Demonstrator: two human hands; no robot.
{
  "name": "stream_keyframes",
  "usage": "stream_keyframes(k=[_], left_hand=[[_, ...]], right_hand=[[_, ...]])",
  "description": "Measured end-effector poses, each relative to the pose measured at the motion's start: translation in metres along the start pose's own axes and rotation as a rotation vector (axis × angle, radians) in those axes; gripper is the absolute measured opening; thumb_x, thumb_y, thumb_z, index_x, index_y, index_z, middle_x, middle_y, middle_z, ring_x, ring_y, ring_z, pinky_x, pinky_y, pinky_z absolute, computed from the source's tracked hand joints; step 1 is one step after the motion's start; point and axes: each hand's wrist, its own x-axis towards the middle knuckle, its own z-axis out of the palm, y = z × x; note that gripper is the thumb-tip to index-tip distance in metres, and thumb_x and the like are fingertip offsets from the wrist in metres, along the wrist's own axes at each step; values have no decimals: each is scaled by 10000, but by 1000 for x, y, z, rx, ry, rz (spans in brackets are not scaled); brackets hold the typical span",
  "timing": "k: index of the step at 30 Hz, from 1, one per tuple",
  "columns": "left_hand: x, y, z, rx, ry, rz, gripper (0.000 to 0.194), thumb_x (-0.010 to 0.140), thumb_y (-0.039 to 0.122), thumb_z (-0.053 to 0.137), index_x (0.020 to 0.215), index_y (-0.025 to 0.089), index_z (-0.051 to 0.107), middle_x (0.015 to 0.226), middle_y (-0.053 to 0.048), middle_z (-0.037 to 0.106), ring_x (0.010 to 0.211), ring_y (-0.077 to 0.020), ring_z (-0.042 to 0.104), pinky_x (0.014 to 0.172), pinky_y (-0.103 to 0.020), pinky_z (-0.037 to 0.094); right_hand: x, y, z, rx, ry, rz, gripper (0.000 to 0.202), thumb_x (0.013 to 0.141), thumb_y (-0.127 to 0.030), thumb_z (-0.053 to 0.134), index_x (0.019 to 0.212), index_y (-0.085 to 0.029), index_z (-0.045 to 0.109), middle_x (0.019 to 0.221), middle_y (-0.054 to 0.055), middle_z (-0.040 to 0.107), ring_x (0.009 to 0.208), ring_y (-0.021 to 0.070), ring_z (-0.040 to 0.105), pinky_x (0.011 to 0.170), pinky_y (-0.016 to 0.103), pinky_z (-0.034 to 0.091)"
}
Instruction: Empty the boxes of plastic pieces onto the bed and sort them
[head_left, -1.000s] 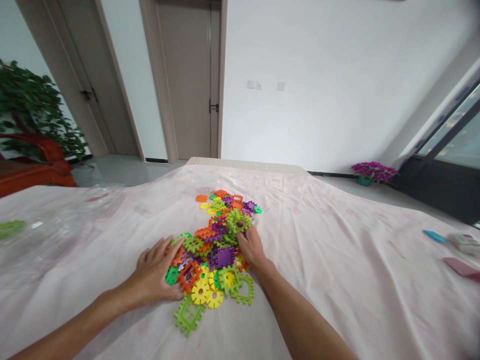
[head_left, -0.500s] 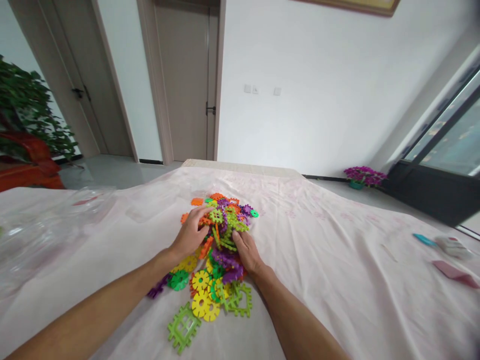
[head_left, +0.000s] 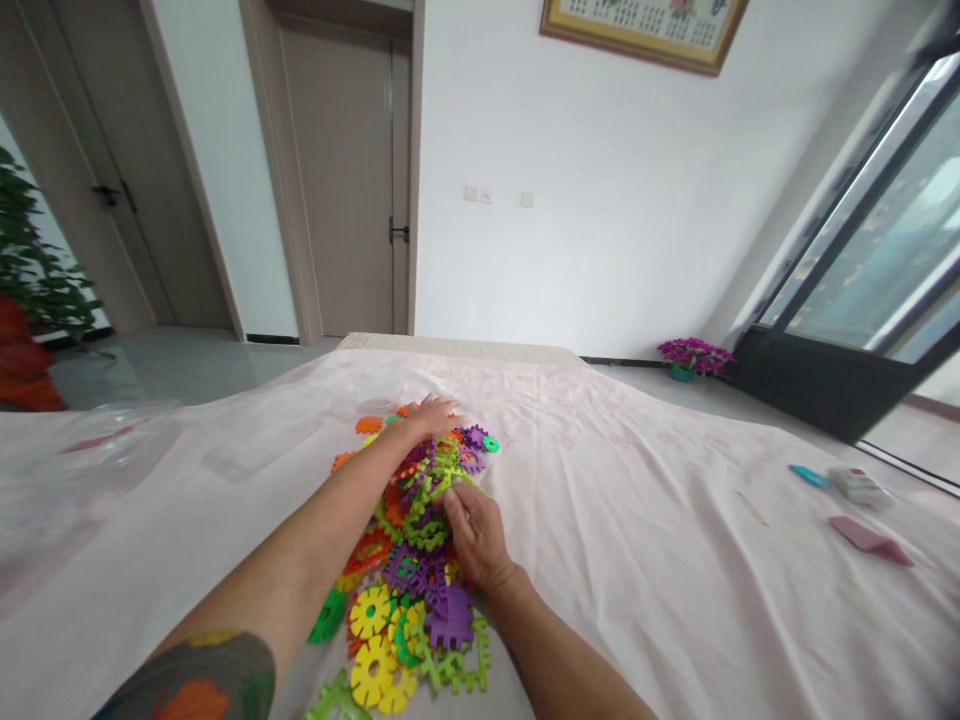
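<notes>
A white wall [head_left: 615, 250] stands behind a wide bench [head_left: 637, 520] draped in pale pink, creased cloth. Beyond the bench's far edge is a grey-brown door [head_left: 341, 180]; past its right edge stands a dark-framed glass door [head_left: 814, 385]. A gilt-framed picture [head_left: 637, 25] hangs high on the wall, and a leafy plant [head_left: 37, 270] stands beyond the bench's left edge. Clear plastic packaging [head_left: 97, 460] lies toward that left edge.

The pile of plastic building pieces [head_left: 420, 575], orange, purple, yellow and green, runs in a strip from short of the bench's far edge toward its near side. Magenta flowers [head_left: 694, 354] sit beyond the bench's right edge.

The left hand [head_left: 436, 416] reaches over the pile's far end, fingers stretched out and slightly apart. The right hand [head_left: 476, 530] lies against the pile's right side, its thumb at some lime-green pieces [head_left: 442, 485]; its other fingers are partly hidden, so I cannot tell whether they grip anything.

Toward the bench's right edge lie a white box [head_left: 860, 487], a folded pink piece [head_left: 870, 540] and a small blue item [head_left: 810, 476]. Smaller again, a yellow notched disc [head_left: 370, 612] lies in the pile's near part, and a green disc [head_left: 490, 444] at its far right.
</notes>
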Motion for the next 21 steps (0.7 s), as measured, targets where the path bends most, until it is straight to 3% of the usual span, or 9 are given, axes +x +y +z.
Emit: stream_keyframes(k=[3, 9, 16, 21], left_hand=[[15, -3, 14, 34, -97, -35, 679, 842, 672, 479, 1429, 333, 511, 1568, -88, 435, 1446, -412, 332, 1099, -692, 264], [7, -12, 26, 100, -114, -27, 573, 849, 618, 482, 1328, 321, 587, 1453, -126, 523, 1342, -387, 462, 1076, -653, 313], [-36, -22, 10, 125, -83, 14, 367, 855, 462, 473, 1055, 227, 672, 1187, -136, 646, 1143, -322, 590, 975, -482, 438], [-84, -39, -14, 63, -197, 41, 321, 823, 467, 493, 800, 207, 679, 862, -63, 713, 779, -226, 651, 733, -320, 478]], right_hand=[[1, -1, 0, -44, -20, -8, 520, 1040, -502, 320, 773, -197, 646, 760, 41, 626, 753, 169, 571, 727, 279, 404], [3, -4, -1, -44, -50, 4, 490, 1040, -469, 339, 773, -199, 650, 770, 41, 649, 762, 166, 584, 747, 276, 407], [5, 0, 1, -12, -41, 75, 470, 1028, -467, 376, 769, -200, 663, 783, 45, 674, 752, 168, 595, 725, 273, 417], [4, 3, 2, 34, -17, 71, 492, 1026, -484, 373, 765, -193, 671, 761, 38, 673, 732, 166, 593, 708, 272, 422]])
